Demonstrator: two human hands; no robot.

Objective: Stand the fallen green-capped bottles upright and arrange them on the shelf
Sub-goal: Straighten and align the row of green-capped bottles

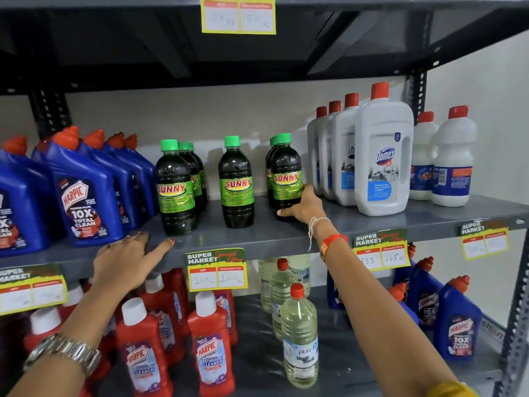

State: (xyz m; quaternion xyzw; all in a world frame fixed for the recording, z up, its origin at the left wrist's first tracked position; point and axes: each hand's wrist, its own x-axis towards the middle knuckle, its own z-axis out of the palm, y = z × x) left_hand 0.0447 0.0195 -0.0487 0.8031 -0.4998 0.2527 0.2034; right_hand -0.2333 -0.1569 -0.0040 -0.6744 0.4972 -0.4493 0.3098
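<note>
Dark green-capped "Sunny" bottles stand upright on the grey middle shelf (257, 239). A left row has its front bottle (175, 190) with two more behind. A single bottle (237, 184) stands in the middle. At the right, a front bottle (286, 179) has another close behind it. My right hand (303, 207) wraps the base of that right front bottle, thumb in front. My left hand (128, 262) rests flat on the shelf's front edge, fingers spread, holding nothing.
Blue Harpic bottles (83, 207) crowd the shelf's left; white red-capped Domex bottles (383, 156) stand right of the green ones. Below are red Harpic bottles (211, 348) and clear bleach bottles (299, 339). Price tags (217, 270) hang on the shelf edge.
</note>
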